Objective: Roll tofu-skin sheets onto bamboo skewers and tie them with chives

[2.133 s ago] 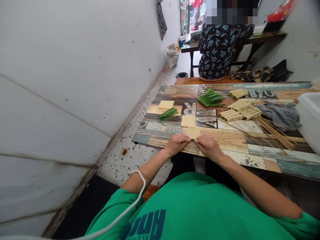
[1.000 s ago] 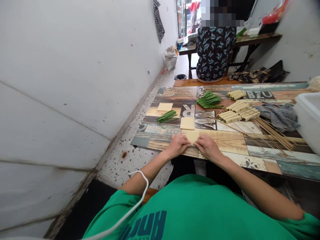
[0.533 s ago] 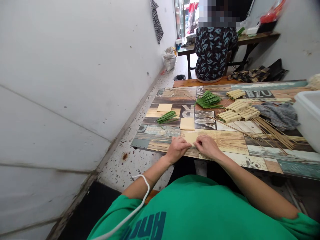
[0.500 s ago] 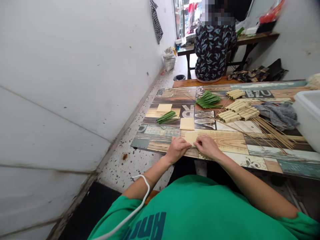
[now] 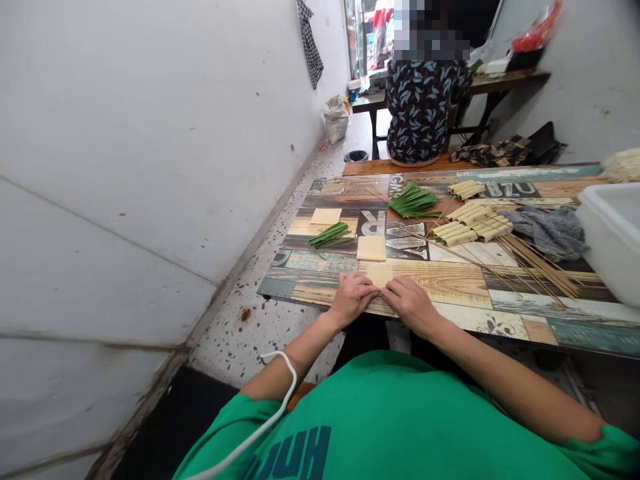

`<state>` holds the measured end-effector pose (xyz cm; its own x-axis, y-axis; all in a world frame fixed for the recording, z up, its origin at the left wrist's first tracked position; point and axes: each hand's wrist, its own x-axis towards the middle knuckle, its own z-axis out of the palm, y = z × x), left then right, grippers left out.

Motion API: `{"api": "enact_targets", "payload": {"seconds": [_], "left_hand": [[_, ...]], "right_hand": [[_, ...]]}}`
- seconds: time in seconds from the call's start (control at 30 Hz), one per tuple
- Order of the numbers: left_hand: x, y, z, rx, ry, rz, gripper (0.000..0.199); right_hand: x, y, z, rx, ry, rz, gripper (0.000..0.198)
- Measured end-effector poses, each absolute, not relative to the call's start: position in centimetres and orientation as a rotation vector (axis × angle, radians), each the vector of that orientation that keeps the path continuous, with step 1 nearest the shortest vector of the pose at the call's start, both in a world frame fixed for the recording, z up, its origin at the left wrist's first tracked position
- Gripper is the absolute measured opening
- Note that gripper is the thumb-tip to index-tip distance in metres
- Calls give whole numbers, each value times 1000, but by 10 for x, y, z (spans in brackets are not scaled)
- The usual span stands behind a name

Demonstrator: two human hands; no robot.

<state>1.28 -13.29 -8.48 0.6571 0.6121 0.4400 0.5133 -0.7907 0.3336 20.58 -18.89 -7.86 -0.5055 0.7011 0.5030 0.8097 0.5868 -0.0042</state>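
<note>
At the table's near edge, a pale yellow tofu sheet [image 5: 380,274] lies between my hands. My left hand [image 5: 353,297] is closed on its near edge, thumb and fingers pinched together. Close beside it, my right hand [image 5: 411,304] pinches the same edge; whatever is under the fingertips is hidden. Just beyond lies a stack of tofu sheets [image 5: 371,248], with another square sheet [image 5: 326,216] farther left. A small bunch of cut chives [image 5: 331,235] rests between them, and a larger chive pile [image 5: 413,201] sits farther back.
Rolled tofu sheets [image 5: 454,233] on skewers lie to the right, near loose bamboo skewers [image 5: 547,270] and a grey cloth [image 5: 547,231]. A white plastic tub [image 5: 613,240] stands at the right edge. Beyond the wood-patterned table [image 5: 310,275], a person [image 5: 419,110] sits facing away.
My right hand has shifted slightly left, its fingertips now nearly meeting the left hand's at the sheet's near edge. The view has moved a little; the other things lie as before.
</note>
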Motion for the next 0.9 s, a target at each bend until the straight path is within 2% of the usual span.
{"api": "enact_targets", "payload": {"seconds": [0.17,0.3,0.47,0.7,0.9], "left_hand": [[12,-142,-81,2831,984,779,22],[15,-141,-78,2903,958,717,26],[15,-132,-76,2823,952,657,25],[17,-127,-67,2733,977,512,28],[19,-123,-65,2634,1028,459,21]], "right_hand": [[207,-179,-80,-1219,-2459,-336,30],[211,-173,-79,-1241,-2458,-191,26],[214,-169,-77,-1312,-2409,-105,28],[222,-157,-76,-1159,-2514,26,28],[227,-147,-74,-1044,-2512,232,25]]}}
